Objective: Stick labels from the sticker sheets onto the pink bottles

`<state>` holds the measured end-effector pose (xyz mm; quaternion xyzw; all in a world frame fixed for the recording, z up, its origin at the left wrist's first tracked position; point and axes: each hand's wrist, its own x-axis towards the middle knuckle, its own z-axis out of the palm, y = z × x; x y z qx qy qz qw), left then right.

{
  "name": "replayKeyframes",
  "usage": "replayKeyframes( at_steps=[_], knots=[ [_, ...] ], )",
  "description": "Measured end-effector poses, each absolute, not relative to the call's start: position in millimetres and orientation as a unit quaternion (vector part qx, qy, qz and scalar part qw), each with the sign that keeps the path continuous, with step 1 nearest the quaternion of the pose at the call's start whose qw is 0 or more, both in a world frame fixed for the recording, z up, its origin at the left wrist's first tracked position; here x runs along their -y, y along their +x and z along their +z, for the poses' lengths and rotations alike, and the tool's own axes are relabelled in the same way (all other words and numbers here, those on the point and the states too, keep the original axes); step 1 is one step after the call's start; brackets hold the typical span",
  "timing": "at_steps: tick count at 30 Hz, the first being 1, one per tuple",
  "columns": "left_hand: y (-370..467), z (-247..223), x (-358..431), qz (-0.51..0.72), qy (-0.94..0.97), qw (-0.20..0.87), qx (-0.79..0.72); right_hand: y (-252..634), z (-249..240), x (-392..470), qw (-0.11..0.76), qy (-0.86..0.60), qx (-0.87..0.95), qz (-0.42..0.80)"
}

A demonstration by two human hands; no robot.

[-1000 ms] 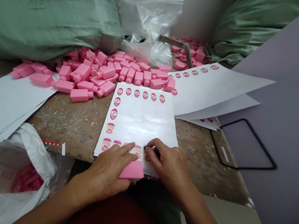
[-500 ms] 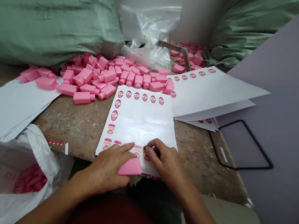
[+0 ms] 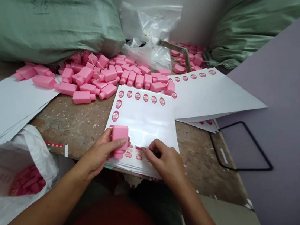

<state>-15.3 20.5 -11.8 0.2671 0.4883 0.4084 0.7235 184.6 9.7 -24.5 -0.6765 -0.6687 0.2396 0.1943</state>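
My left hand (image 3: 102, 151) is wrapped round a pink plastic bottle (image 3: 119, 138), thumb across its broad side and neck pointing towards me. The bottle is over the lower left of a white label sheet (image 3: 148, 121), hiding some labels. Over the sheet's lower edge my right hand (image 3: 164, 159) is closed, thumb and forefinger pinching what looks like the edge of a small label (image 3: 139, 149). Its fingers hide part of that label. Just left of them, a printed pink-and-cream label (image 3: 129, 153) shows on the sheet.
Many pink bottles (image 3: 107, 75) lie heaped behind the sheet. More label sheets (image 3: 214, 94) are at the right, and white papers (image 3: 7, 102) at the left. A white sack (image 3: 44, 157) holding pink pieces stands front left. A green sack (image 3: 51, 15) bulges over the table.
My left hand has lifted off the sheet's lower edge and moved left, turning the bottle upright with its broad side up. The right hand has shifted only slightly, still pinching.
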Motion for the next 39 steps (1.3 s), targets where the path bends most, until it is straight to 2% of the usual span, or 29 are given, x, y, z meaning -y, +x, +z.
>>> replayKeyframes(
  at_steps=[3, 6, 12, 18, 39],
  knots=[
    [-15.4, -11.4, -20.8, 0.409, 0.276, 0.722, -0.485, 192.3, -15.5, -9.9, 0.284, -0.645, 0.579, 0.409],
    [-13.9, -8.5, -20.9, 0.398, 0.306, 0.712, -0.491, 193.9, 0.4, -8.2, 0.329, -0.625, 0.545, 0.452],
    [-3.4, 0.1, -9.1, 0.412, 0.280, 0.768, -0.402, 176.0, 29.1, -3.8, 0.337, -0.584, 0.570, 0.469],
    [6.4, 3.8, 1.4, 0.399, 0.231, 0.804, -0.376, 168.6, 24.0, -2.4, 0.325, -0.568, 0.597, 0.464],
    [5.8, 2.2, 5.5, 0.408, 0.291, 0.780, -0.375, 165.3, 15.3, -4.3, 0.334, -0.591, 0.606, 0.414]
  ],
)
